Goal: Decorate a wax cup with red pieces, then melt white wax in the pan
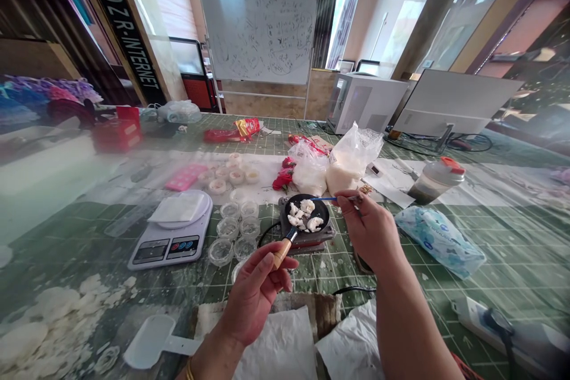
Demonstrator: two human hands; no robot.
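My left hand (262, 279) is closed around the wooden handle of a small black frying pan (328, 214). Several white, crumbly lumps (307, 206) lie in the pan, which sits over a small dark hot plate (307, 244). In my right hand (363, 222) is a thin blue stick (324, 198), pinched between the fingers. Its tip reaches over the far side of the pan, by the white lumps; whether it touches them I cannot tell.
Left of the pan stand several clear small cups (228, 228) and a white kitchen scale (178, 240). Behind are plastic bags of white material (350, 169). At right lie a tissue pack (440, 240), a shaker bottle (436, 181) and a power strip (494, 326). White flakes (62, 320) cover the near left.
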